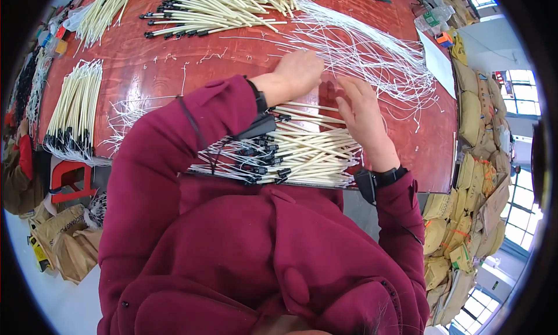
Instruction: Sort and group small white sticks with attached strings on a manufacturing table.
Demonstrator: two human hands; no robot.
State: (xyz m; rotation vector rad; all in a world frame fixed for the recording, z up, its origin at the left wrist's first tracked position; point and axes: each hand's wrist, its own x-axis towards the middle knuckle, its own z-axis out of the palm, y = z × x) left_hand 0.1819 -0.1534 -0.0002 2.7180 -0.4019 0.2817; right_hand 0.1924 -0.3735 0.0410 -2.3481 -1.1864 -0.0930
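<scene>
- Cream sticks [314, 146]: thin, black-tipped, piled at table [151, 67] edge.
- Left hand [299, 73]: loosely curled, palm down on white strings [372, 56].
- Right hand [361, 111]: open, fingers resting on sticks.

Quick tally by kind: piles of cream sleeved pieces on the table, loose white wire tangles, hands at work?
Piles of cream sleeved pieces: 4 — near pile, left pile, far pile, far-left pile
White wire tangle: 1
Hands: 2 — left hand, right hand, both at the wires on the red table
Total: 7
</scene>
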